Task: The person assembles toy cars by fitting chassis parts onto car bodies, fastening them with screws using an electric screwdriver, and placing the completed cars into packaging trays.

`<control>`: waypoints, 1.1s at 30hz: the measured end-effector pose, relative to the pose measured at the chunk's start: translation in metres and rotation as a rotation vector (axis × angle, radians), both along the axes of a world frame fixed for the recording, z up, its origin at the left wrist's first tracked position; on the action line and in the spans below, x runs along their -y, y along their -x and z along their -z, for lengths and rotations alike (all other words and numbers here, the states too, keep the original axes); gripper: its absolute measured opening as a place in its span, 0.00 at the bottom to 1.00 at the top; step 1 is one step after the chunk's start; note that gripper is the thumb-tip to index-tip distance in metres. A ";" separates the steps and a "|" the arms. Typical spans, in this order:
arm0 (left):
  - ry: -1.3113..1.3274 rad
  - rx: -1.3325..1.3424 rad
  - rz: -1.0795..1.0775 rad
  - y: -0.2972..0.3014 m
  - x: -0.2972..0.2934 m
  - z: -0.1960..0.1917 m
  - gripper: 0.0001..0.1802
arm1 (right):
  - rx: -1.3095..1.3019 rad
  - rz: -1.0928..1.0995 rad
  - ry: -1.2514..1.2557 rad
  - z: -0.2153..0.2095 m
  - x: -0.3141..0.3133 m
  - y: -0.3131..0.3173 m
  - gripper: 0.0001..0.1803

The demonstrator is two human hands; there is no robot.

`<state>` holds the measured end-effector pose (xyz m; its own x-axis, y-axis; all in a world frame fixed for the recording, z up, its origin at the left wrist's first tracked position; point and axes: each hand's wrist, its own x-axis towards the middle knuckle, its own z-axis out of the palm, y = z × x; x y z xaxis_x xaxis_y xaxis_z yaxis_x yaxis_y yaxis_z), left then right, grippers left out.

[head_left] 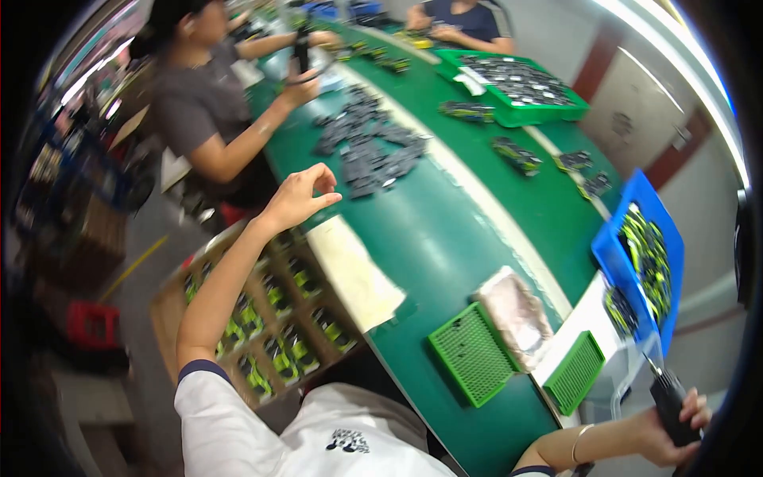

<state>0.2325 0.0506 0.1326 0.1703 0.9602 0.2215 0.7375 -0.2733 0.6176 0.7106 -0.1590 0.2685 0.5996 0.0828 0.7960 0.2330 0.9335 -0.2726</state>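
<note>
Toward the left of the frame, a partitioned cardboard box (262, 318) sits below the belt edge, its cells filled with small black and yellow-green parts. Just above it, left of centre, the left hand (300, 195) is raised over the rim of the green conveyor belt (445, 238), thumb and forefinger pressed tip to tip; whether anything is pinched between them is too small to tell. Beyond it a heap of dark grey parts (369, 147) lies on the belt. Lower centre, a green grid tray (473, 354) lies flat beside a clear plastic bag (517, 314), with a second green grid tray (576, 372) to its right. A blue bin (608, 266) of yellow-green parts stands at the right. At the lower right corner, the right hand (671, 429) is wrapped around a black power screwdriver (670, 401), a dark, stubby cylinder. Its long axis runs diagonally, thin bit pointing up and left toward the second tray.
</note>
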 end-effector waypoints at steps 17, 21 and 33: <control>-0.126 -0.436 0.634 -0.306 -0.283 0.032 0.26 | 0.010 0.196 -0.054 -0.009 -0.019 0.014 0.25; -0.317 -0.458 0.825 -0.316 -0.246 0.016 0.24 | -0.081 0.235 -0.014 -0.009 -0.024 0.007 0.29; -0.298 -0.167 1.357 -0.288 0.010 -0.006 0.18 | 0.051 -0.109 0.121 0.005 -0.036 -0.001 0.22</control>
<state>0.5201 0.0410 0.1382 0.9614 -0.0518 0.2701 -0.1463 -0.9279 0.3430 0.7118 -0.1227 0.2638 0.5411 0.2422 0.8053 0.1489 0.9149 -0.3752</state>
